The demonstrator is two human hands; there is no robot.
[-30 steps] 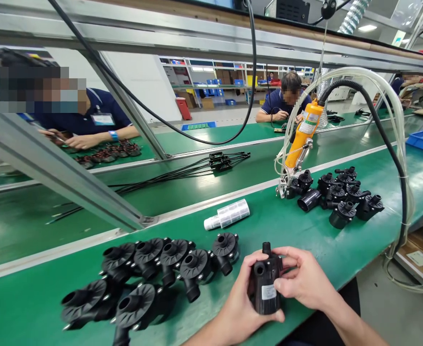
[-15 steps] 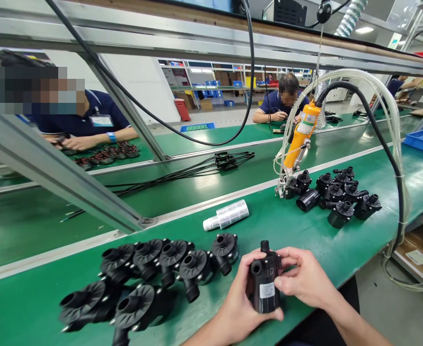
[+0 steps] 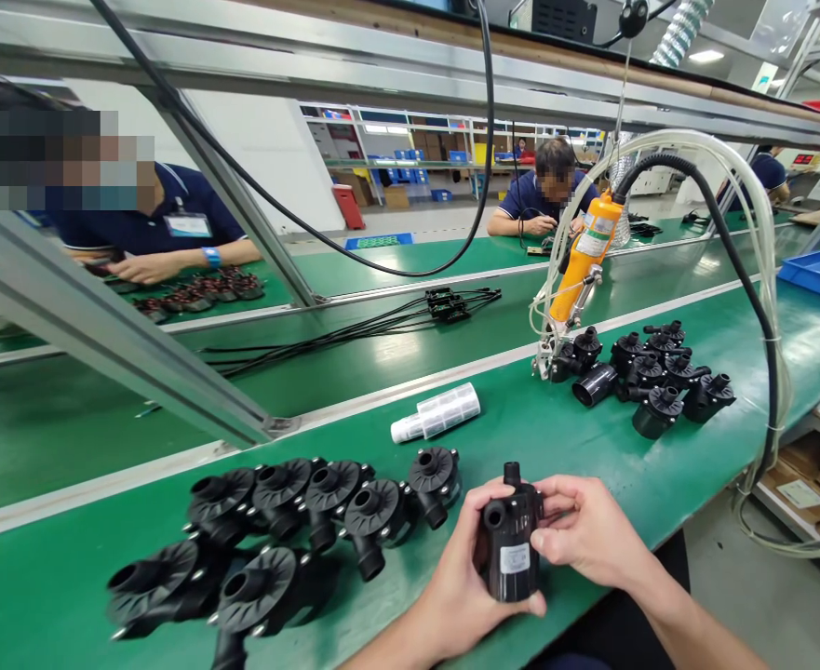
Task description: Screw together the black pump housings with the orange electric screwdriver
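Observation:
A black pump (image 3: 517, 530) stands upright between my hands near the bench's front edge, with a white label on its side. My left hand (image 3: 462, 568) is wrapped round its left side and base. My right hand (image 3: 584, 530) pinches at its right side, thumb beside the label; whether anything small lies between those fingers is hidden. Several similar black pumps (image 3: 374, 510) lie to the left, their nozzles pointing various ways. Behind the held pump rests a roll of white labels (image 3: 448, 412).
An orange power screwdriver (image 3: 586, 256) hangs at right from hoses, beside more black pumps (image 3: 661, 409) and a black cylinder (image 3: 596, 384). A metal strut (image 3: 137, 307) slants across the left. Black cables (image 3: 354, 326) lie on the green belt (image 3: 388, 349). Two co-workers sit across.
The view has shifted slightly. Both hands keep the same hold on the black pump, with almost no movement.

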